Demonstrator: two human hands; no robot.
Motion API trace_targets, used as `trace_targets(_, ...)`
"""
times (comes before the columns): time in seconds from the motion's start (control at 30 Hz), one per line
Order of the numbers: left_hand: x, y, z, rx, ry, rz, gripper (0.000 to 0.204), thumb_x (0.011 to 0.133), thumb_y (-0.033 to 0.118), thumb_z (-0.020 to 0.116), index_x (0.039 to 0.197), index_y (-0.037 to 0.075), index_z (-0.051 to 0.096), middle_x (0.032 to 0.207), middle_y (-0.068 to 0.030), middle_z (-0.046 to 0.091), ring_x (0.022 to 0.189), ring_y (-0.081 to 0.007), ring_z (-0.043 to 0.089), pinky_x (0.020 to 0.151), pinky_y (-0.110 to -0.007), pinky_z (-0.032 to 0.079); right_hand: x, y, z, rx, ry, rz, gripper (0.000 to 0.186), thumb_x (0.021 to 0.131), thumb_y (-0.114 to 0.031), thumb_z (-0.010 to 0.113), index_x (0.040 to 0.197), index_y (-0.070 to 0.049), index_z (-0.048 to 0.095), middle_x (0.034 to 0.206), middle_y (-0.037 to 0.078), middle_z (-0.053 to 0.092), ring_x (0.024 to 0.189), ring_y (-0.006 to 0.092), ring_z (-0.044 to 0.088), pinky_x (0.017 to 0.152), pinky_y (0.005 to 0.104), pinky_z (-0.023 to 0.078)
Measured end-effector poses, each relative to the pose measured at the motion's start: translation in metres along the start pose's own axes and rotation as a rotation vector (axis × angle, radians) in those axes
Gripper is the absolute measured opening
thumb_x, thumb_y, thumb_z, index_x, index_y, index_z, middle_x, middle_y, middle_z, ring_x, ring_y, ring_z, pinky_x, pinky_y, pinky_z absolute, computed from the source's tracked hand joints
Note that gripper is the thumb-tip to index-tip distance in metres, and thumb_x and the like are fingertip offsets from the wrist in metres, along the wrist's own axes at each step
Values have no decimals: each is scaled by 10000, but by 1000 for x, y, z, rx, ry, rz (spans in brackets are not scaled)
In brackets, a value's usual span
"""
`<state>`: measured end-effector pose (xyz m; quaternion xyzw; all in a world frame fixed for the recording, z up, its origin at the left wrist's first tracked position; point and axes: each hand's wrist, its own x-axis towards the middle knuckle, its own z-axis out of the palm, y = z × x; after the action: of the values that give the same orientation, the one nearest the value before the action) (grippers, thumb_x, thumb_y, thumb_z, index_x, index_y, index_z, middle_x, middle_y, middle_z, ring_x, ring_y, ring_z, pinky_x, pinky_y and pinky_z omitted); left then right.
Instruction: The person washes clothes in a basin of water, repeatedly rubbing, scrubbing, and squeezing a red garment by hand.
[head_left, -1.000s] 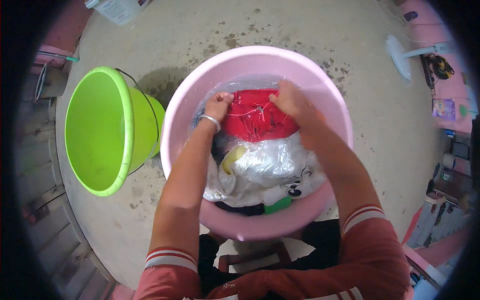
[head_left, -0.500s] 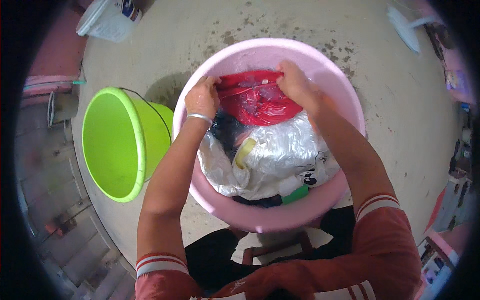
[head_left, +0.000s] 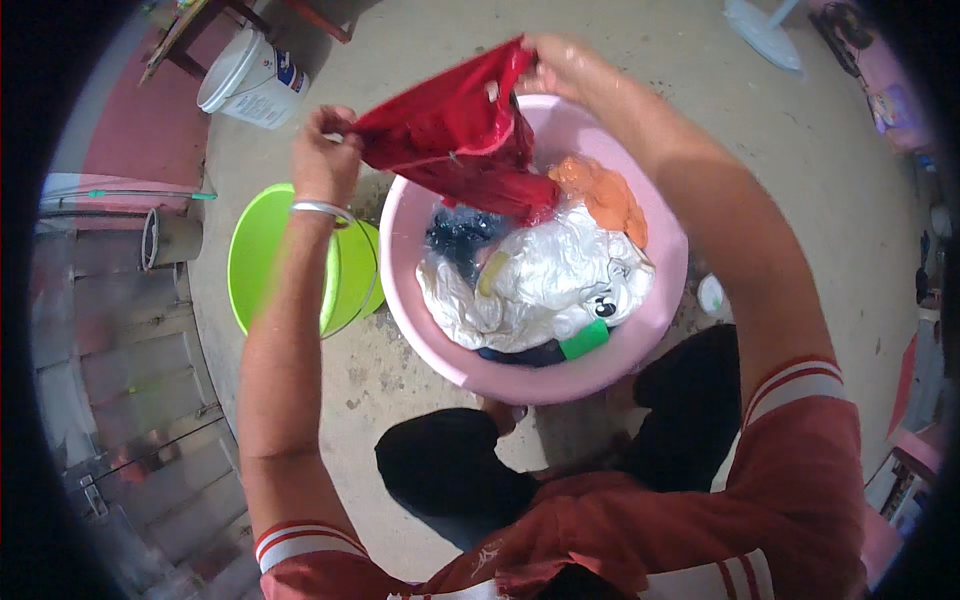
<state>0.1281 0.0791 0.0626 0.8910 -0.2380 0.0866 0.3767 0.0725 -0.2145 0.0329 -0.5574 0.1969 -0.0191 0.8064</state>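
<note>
A wet red garment (head_left: 440,130) hangs stretched between my hands above the far left part of a pink tub (head_left: 450,365), its lower end reaching down to the washing. My left hand (head_left: 330,158) pinches one end of the upper edge; my right hand (head_left: 555,65) grips the other end, farther away. Below lie a wet white cloth (head_left: 550,270) with a black print, a bunched orange cloth (head_left: 605,200) at the right wall, and dark cloth (head_left: 465,238) in soapy water. Some green cloth (head_left: 584,341) shows at the near side.
Left of the tub a lime green bucket (head_left: 250,255) leans, partly behind my left forearm. A white pail (head_left: 255,85) stands far left, near wooden furniture legs (head_left: 180,40). A small white round thing (head_left: 711,294) lies right of the tub; a pale stand base (head_left: 765,40) is far right.
Both hands have lifted the red garment up out of the tub and away from me, spreading it wider. The orange cloth has come into fuller view. My head view has shifted.
</note>
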Motion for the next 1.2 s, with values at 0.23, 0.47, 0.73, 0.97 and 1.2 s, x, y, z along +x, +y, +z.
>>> trace_targets(0.23,33,96,-101,-469,-57,-22,244,812,-10,648,1053,20,622,922,-32,643,762,-111,608,692,-229,491,-16,-142,13,57,-356,-262,270,885,-198,395,813,-4,568,857,140,630,762,279,589,737,442,487)
trace_targets(0.47,22,69,-60,-136,-53,80,255,806,58,707,1047,45,625,864,-12,623,798,-87,572,698,-241,497,-21,-85,-17,-766,87,-1110,265,874,-227,505,769,17,503,658,134,532,637,272,536,644,438,439)
trace_targets(0.73,-85,-123,228,128,-374,-360,303,821,269,670,1007,37,612,933,-173,651,878,-338,638,785,-422,506,7,203,-69,-1212,186,-256,337,870,-399,559,1001,-95,623,924,167,667,879,357,638,793,458,489)
trace_targets(0.97,-154,-163,313,317,-557,-471,315,936,337,449,1100,86,548,1119,-223,571,958,-437,590,819,-498,479,22,320,-53,-1312,124,-57,269,905,-244,524,1099,-65,578,947,206,645,858,356,645,754,461,510)
trace_targets(1.2,-83,-145,285,569,-1282,-9,438,879,399,523,1116,46,629,1104,-241,614,1026,-373,595,882,-448,471,57,283,-70,-1920,-474,-1,205,856,-154,556,1020,-34,579,906,173,650,834,320,660,750,437,516)
